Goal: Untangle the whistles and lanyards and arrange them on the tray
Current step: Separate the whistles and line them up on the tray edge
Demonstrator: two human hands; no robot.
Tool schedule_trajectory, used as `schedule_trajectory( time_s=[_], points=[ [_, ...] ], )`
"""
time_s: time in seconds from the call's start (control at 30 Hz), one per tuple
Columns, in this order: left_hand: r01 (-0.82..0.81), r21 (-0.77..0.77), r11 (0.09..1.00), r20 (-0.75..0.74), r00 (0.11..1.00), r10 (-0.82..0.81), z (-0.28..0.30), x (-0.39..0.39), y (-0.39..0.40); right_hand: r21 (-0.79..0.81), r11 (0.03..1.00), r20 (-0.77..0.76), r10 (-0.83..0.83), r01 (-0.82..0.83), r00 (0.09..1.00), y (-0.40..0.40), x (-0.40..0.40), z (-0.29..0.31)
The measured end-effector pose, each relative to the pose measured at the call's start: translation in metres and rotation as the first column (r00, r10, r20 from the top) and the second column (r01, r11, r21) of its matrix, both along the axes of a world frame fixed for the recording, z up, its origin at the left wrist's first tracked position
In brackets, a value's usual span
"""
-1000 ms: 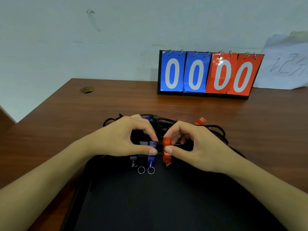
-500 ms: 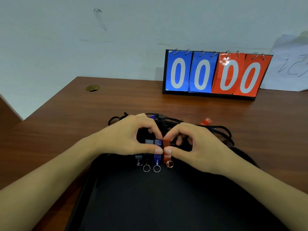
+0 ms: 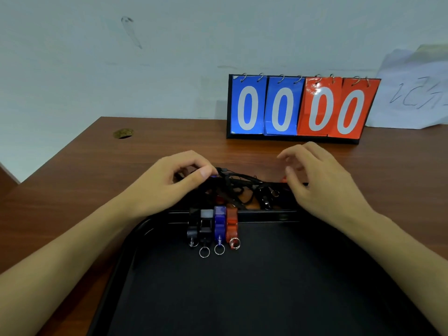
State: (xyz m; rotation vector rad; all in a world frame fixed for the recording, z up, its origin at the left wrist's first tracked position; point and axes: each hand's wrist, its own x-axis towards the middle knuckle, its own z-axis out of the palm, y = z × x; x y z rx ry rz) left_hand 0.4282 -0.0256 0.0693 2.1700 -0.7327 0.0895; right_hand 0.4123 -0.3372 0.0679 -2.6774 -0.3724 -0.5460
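Four whistles (image 3: 213, 226) in a row, two black, blue, orange, at far rim of black tray (image 3: 242, 299), rings toward camera. Black lanyard tangle (image 3: 237, 187) on bench (image 3: 72, 170) just behind tray. Left hand (image 3: 167, 183) palm down, grip pinching a lanyard strand. Right hand (image 3: 320, 180) hovers over tangle's right end, grip loose, fingers spread, holding nothing. Scoreboard (image 3: 300, 107) behind.
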Motion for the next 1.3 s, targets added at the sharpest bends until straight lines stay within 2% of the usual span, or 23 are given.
schedule_trajectory(
  time_s=[0.1, 0.17, 0.37, 0.5, 0.63, 1.0, 1.2, 1.3],
  points=[
    [-0.008, 0.082, 0.997, 0.010, 1.000, 0.008, -0.006, 0.005, 0.002, -0.115, 0.988, -0.177, -0.120, 0.101, 0.977, -0.009, 0.010, -0.012],
    [-0.023, 0.139, 0.990, 0.002, 1.000, 0.023, -0.011, 0.010, 0.005, -0.154, 0.983, -0.228, -0.138, 0.104, 0.964, -0.008, 0.011, -0.014],
    [-0.063, 0.149, 0.987, -0.065, 0.995, 0.073, -0.014, 0.019, 0.007, -0.154, 0.985, -0.244, -0.110, 0.074, 0.963, -0.008, 0.013, -0.014],
    [-0.046, 0.173, 0.984, -0.046, 0.997, 0.055, -0.017, 0.023, 0.006, -0.069, 0.996, -0.288, 0.026, -0.047, 0.957, -0.008, 0.014, -0.013],
    [-0.038, 0.243, 0.969, 0.011, 0.999, 0.036, -0.020, 0.025, 0.004, 0.019, 0.995, -0.278, 0.100, -0.099, 0.955, -0.010, 0.016, -0.014],
    [-0.108, 0.103, 0.989, -0.001, 0.994, 0.109, -0.015, 0.024, 0.007, 0.116, 0.986, -0.116, 0.129, -0.116, 0.985, -0.009, 0.006, -0.008],
    [-0.192, 0.041, 0.980, 0.021, 0.981, 0.192, -0.017, 0.027, 0.007, 0.154, 0.960, -0.037, 0.242, -0.234, 0.970, -0.001, -0.009, 0.003],
    [-0.189, 0.079, 0.979, 0.009, 0.982, 0.189, -0.019, 0.031, 0.011, 0.170, 0.947, -0.015, 0.280, -0.273, 0.960, 0.003, -0.013, 0.006]
  ],
)
